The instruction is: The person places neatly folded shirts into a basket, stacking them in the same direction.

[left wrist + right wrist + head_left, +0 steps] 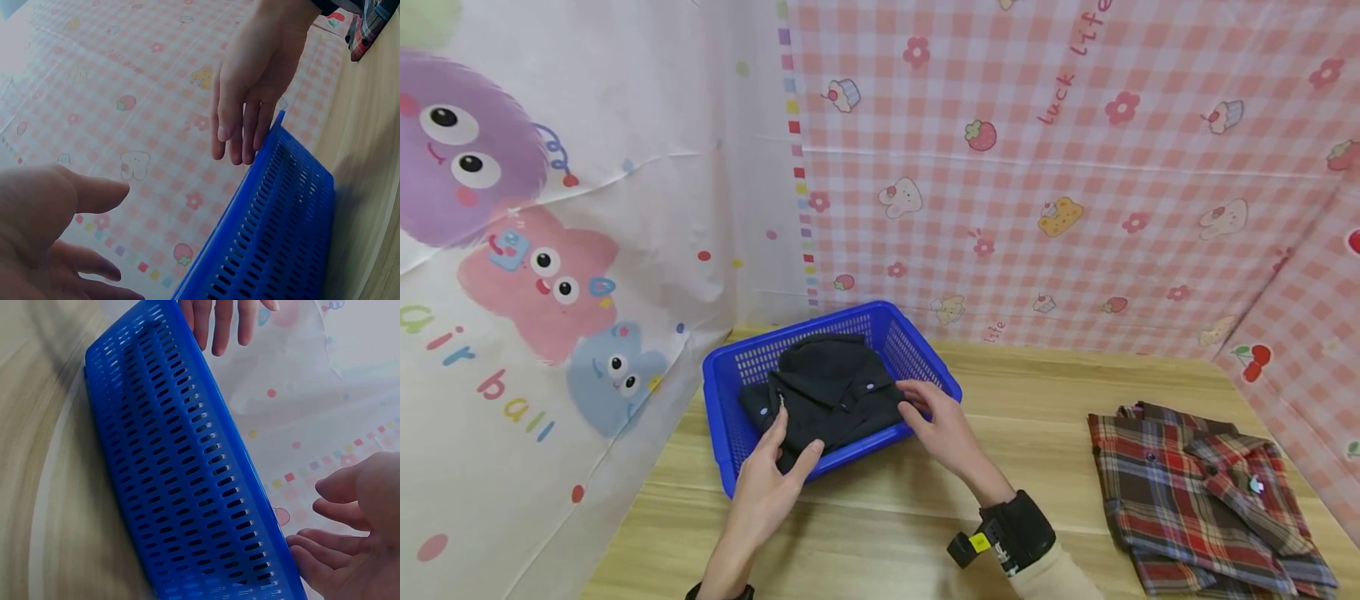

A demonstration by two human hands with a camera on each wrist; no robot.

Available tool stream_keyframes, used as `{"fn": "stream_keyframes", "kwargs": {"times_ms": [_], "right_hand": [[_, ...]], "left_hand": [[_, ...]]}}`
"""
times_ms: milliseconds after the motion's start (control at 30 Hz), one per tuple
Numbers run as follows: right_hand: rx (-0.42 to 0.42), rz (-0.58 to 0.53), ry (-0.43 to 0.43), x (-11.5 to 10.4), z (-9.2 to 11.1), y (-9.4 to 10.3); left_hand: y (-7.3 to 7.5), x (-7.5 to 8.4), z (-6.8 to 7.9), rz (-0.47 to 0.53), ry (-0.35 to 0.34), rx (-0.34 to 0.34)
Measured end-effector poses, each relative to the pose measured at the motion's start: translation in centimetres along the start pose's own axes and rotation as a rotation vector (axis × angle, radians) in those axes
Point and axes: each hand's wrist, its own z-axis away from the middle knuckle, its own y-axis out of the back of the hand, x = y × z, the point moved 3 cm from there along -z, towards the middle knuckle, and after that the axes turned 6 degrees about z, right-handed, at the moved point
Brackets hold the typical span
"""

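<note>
A folded black garment (pixel 831 379) with small light buttons lies inside a blue plastic basket (pixel 831 457) with slotted walls. Over the basket's near left side is my left hand (pixel 766 487), its thumb and fingers spread and the fingertips overlapping the garment in the head view. Above the right part of the near rim, my right hand (pixel 942 429) has its fingertips right at the garment's right edge. In the left wrist view the fingers of the right hand (pixel 259 81) hang loosely over the rim. Neither hand grips anything.
On the right side of the wood-look table (pixel 880 542) lies a folded plaid shirt (pixel 1202 500) in red, brown and grey. A pink checked sheet (pixel 1037 167) hangs behind the table, and a white cartoon-print sheet (pixel 647 208) hangs close to the basket's left.
</note>
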Motion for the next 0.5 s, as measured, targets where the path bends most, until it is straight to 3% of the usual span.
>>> {"fn": "stream_keyframes", "kwargs": {"times_ms": [167, 500], "right_hand": [[0.017, -0.028, -0.011, 0.2, 0.9, 0.4], [0.040, -0.095, -0.051, 0.5, 2.6, 0.7]], "left_hand": [[-0.3, 0.2, 0.4, 0.009, -0.043, 0.011], [-1.6, 1.0, 1.4, 0.045, -0.276, 0.057]]}}
